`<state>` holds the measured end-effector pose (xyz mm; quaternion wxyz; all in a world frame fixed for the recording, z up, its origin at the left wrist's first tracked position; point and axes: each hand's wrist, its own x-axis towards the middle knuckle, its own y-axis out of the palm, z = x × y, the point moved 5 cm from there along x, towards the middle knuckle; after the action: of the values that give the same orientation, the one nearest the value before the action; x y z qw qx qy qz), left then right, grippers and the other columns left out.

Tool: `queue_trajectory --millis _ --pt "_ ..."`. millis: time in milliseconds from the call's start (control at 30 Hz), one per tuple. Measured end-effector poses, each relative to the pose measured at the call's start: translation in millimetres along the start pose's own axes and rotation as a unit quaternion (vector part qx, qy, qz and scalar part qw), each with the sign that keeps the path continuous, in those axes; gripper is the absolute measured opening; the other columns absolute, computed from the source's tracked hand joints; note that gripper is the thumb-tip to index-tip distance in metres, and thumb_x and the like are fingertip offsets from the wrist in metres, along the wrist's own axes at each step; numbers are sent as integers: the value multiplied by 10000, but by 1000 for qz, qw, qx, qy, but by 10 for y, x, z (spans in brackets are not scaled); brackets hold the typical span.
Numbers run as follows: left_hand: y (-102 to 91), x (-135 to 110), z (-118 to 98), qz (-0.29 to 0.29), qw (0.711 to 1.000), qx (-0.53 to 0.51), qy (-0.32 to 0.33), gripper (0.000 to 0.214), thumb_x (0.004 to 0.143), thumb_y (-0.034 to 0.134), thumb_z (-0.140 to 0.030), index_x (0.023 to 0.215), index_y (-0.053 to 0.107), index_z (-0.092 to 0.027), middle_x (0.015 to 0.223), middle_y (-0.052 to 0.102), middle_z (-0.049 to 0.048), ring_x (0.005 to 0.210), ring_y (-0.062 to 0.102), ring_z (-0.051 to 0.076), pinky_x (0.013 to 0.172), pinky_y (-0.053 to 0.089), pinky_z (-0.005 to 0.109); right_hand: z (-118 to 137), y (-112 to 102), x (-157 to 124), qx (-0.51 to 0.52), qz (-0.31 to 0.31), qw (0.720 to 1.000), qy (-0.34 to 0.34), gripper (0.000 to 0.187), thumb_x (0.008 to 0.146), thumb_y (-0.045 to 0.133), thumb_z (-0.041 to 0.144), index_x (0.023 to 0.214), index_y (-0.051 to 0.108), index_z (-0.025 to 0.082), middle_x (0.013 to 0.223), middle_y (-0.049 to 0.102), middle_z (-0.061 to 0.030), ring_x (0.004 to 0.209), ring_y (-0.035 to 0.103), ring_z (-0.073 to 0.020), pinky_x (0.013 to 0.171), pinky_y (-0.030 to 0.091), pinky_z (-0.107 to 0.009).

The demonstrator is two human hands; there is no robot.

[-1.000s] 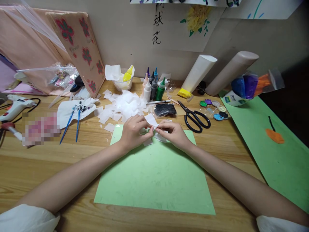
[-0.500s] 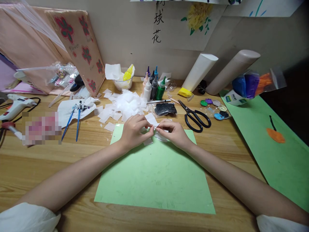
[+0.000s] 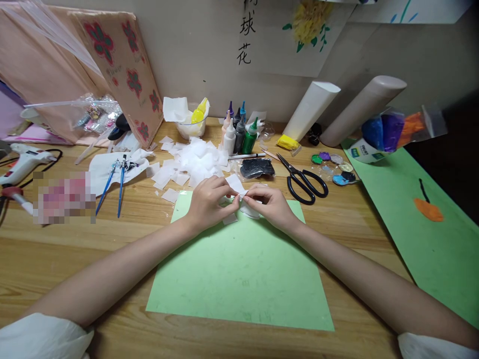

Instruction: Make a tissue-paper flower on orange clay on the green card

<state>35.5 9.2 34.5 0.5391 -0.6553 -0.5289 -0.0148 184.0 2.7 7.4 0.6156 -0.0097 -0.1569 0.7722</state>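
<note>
My left hand (image 3: 207, 202) and my right hand (image 3: 271, 204) meet at the far edge of a light green paper sheet (image 3: 239, 274) on the wooden table. Both hands have their fingers pinched on a small white tissue piece (image 3: 241, 198) held between them. More white scraps lie under and beside my fingers. A heap of white tissue squares (image 3: 194, 162) sits just beyond my left hand.
Black scissors (image 3: 305, 182) lie right of my hands, beside a black pouch (image 3: 256, 168). Small paint bottles (image 3: 239, 134) stand behind the heap. Two blue brushes (image 3: 114, 182) and a glue gun (image 3: 22, 167) lie left. Another green sheet (image 3: 422, 224) and two paper rolls (image 3: 337, 112) sit right.
The view has tipped down very slightly. My hands stay in the same place, their fingers working the white tissue piece with barely any visible shift.
</note>
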Motion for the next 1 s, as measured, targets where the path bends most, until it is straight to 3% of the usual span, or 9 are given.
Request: queue_trajectory --millis 133,300,633,833,1000 --pt "2 -5 -12 3 1000 -4 8 99 793 598 -264 823 667 -199 768 616 27 725 540 152 653 406 283 -5 3 -4 -4 3 1000 -3 200 816 614 350 774 696 172 771 610 -47 729 547 -168 622 396 -290" --pt "-2 -10 0 -5 1000 -1 11 74 775 599 -219 714 626 -185 695 603 11 674 531 145 631 395 279 14 5 2 -21 4 1000 -9 184 813 607 317 735 671 164 737 593 -40 694 532 -160 609 388 -289" --pt "2 7 -24 15 1000 -4 10 93 777 594 -252 712 619 -191 701 633 14 675 553 146 642 396 286 12 1 -3 -37 8 999 -5 202 816 602 332 723 663 164 720 589 -35 682 527 -153 595 385 -276" --pt "-6 1 -41 -2 999 4 40 87 755 593 -210 672 575 -189 645 598 0 630 519 139 591 372 276 26 17 -13 -45 14 999 -7 181 807 602 305 700 646 166 703 574 -26 667 514 -149 600 379 -278" --pt "-49 22 1 -28 999 -15 -6 78 757 583 -186 698 532 -184 674 568 -1 660 505 140 617 387 277 24 9 -5 -35 3 999 -3 172 813 596 287 701 632 162 700 556 -21 658 500 -145 587 366 -273"
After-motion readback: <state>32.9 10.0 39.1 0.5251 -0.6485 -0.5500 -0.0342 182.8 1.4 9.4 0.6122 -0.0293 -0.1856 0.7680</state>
